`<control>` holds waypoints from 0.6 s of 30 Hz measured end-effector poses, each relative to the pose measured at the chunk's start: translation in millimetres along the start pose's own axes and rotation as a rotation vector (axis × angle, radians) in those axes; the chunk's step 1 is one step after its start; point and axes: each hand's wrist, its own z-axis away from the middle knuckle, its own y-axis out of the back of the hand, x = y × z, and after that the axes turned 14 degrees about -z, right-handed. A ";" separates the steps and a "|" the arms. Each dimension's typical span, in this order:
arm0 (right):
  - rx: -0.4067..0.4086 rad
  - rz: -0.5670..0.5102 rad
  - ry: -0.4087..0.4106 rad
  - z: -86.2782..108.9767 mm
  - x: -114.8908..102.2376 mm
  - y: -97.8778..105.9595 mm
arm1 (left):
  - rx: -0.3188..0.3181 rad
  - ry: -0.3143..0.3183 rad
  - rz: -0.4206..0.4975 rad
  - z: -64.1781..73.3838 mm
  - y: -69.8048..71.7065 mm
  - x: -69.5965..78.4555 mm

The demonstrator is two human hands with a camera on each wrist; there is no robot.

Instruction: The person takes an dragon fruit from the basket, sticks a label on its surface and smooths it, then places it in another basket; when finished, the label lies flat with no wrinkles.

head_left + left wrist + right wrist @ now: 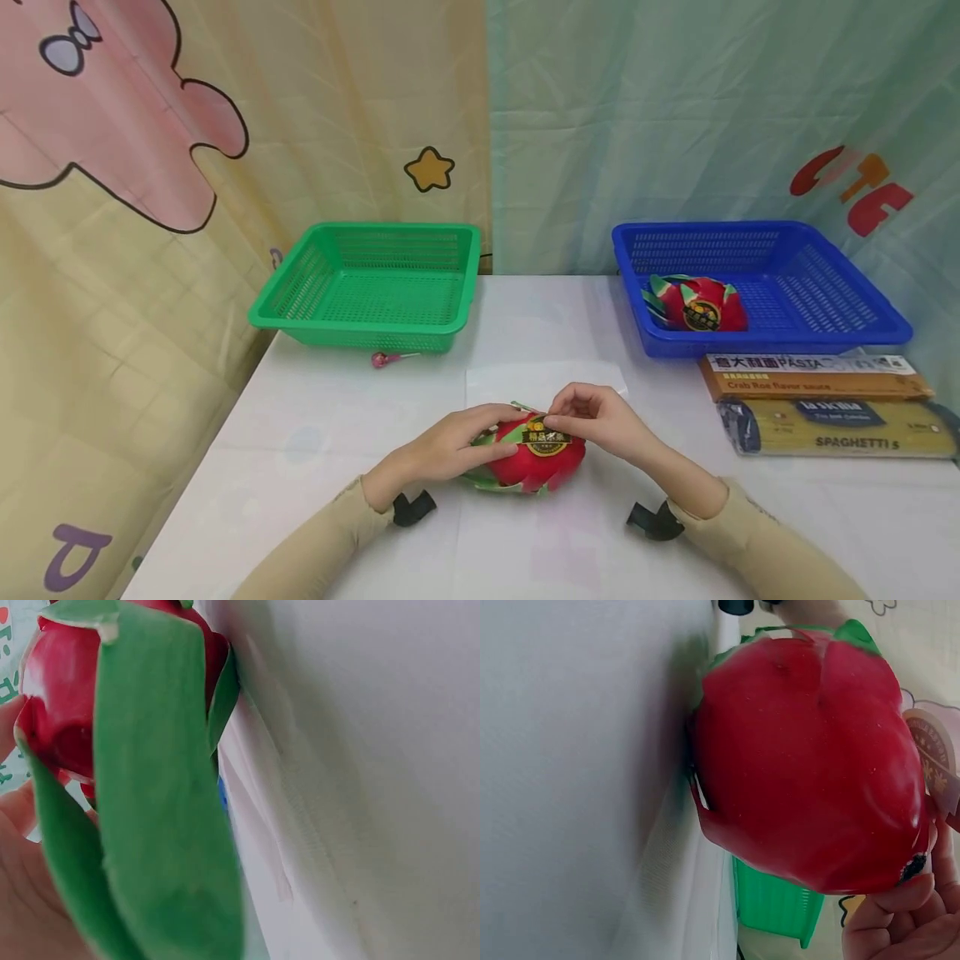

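A red dragon fruit point(510, 467) with green leaf-like scales lies on the white table in front of me, its leafy end to the left. My left hand point(450, 446) grips that end, thumb and fingers on its upper side. A round black-and-gold sticker point(546, 440) is on top of the fruit. With thumb and index finger, my right hand point(600, 421) pinches the sticker's upper edge. In the right wrist view the sticker point(934, 754) stands out from the red skin. Long green scales point(161, 787) fill much of the left wrist view, partly covering the left hand.
A green basket point(363, 333) stands at the back left, a pink lollipop point(382, 359) before it. At the back right, a blue basket point(780, 343) holds another stickered dragon fruit point(697, 304). A pasta box point(817, 383) and a spaghetti pack point(847, 425) lie in front of it.
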 end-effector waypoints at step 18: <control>0.132 0.155 0.193 6.3 15.3 -9.4 | 0.029 0.016 -0.060 -5.2 -4.4 6.2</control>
